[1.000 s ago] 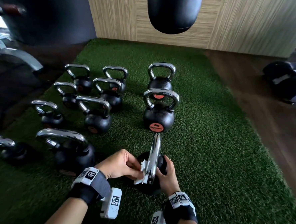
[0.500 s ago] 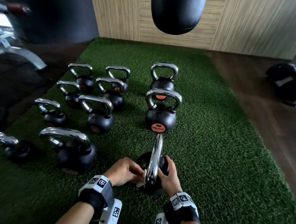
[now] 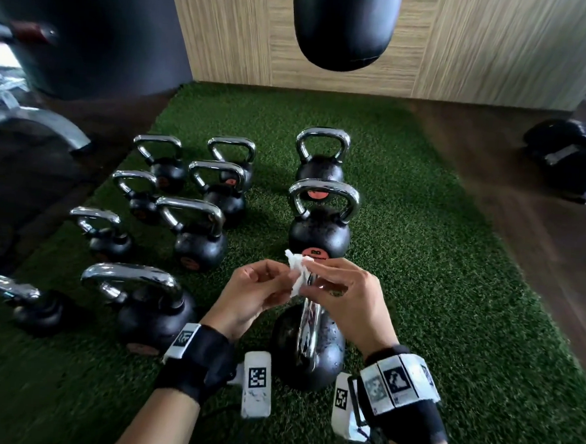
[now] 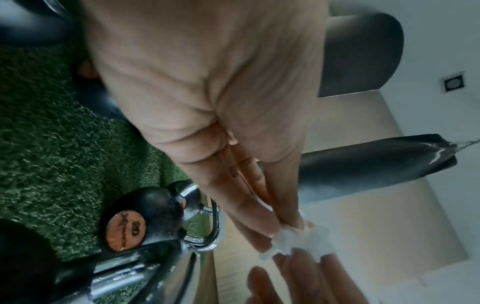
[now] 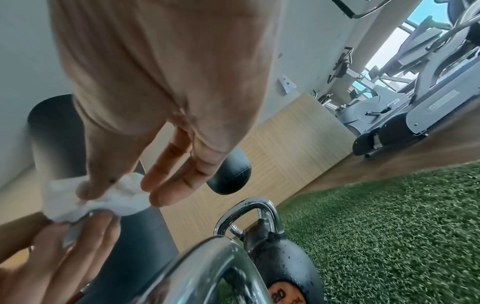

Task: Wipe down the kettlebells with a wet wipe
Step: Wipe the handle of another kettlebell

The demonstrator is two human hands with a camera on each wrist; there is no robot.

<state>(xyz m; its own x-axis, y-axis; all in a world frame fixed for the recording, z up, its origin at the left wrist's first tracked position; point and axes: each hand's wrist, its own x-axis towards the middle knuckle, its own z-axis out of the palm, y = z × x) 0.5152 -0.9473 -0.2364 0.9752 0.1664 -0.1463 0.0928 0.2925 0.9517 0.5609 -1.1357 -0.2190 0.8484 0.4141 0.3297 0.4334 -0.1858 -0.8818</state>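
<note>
Kettlebells (image 3: 194, 240) stand in rows on the green turf (image 3: 436, 265), filling the left and centre of the head view. The nearest kettlebell (image 3: 306, 353) sits at lower centre, directly beneath both hands. Its chrome handle (image 3: 309, 322) is seen edge-on, its long axis running up the frame toward the wipe.

That wet wipe (image 3: 297, 270) is a crumpled white wad held just above the top of the handle, between the two hands, apparently clear of the metal. The left hand (image 3: 256, 295) comes in from the lower left, palm turned inward, its thumb and fingertips pinching the wipe's left side. The right hand (image 3: 345, 293) comes from the lower right, and its thumb and forefinger pinch the wipe's right side while its other fingers (image 5: 166, 181) hang loose and slightly apart. Both hands look equally near the handle.

My guess is that the wipe is being refolded, and that the next stroke goes straight down onto the handle.
</note>
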